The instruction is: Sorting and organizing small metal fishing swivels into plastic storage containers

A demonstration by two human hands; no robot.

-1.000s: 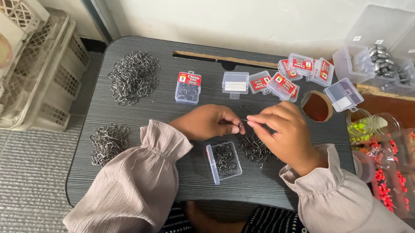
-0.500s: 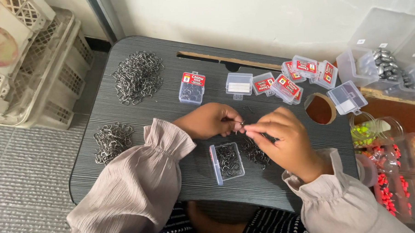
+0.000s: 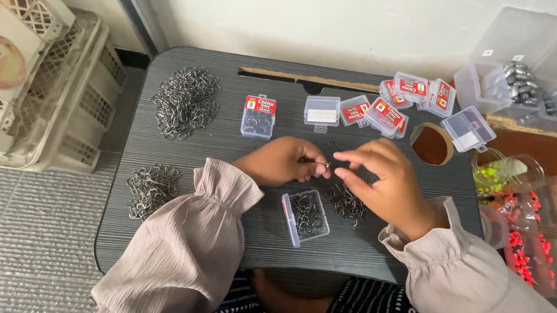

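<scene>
— Just above the middle of the frame, what are the hands doing?

— The left hand [image 3: 285,161] has its fingertips pressed together on a small metal hook [image 3: 327,166], pinching it. The right hand [image 3: 384,180] comes in from the right with thumb and forefinger nearly closed at the same hook; whether they truly grip it I cannot tell, it is too small.

— And below them?

— An open clear box [image 3: 306,216] lies on the dark tabletop [image 3: 229,146], lid swung to its left, with a layer of hooks inside. Just to its right sits a loose heap of hooks [image 3: 347,202], partly under the right hand.

— So which step is this?

— By my judgement, one hook from the heap is being sorted or untangled between the two hands, not yet in the box. The next move would call for a steady pinch and a short drop down into the box without snagging the others.

— Anything else around?

— Two larger hook piles [image 3: 185,103] at the upper left and left edge, a closed red-labelled box [image 3: 256,116] above the hands, and a cluster of similar small boxes [image 3: 406,99] toward the upper right.
</scene>
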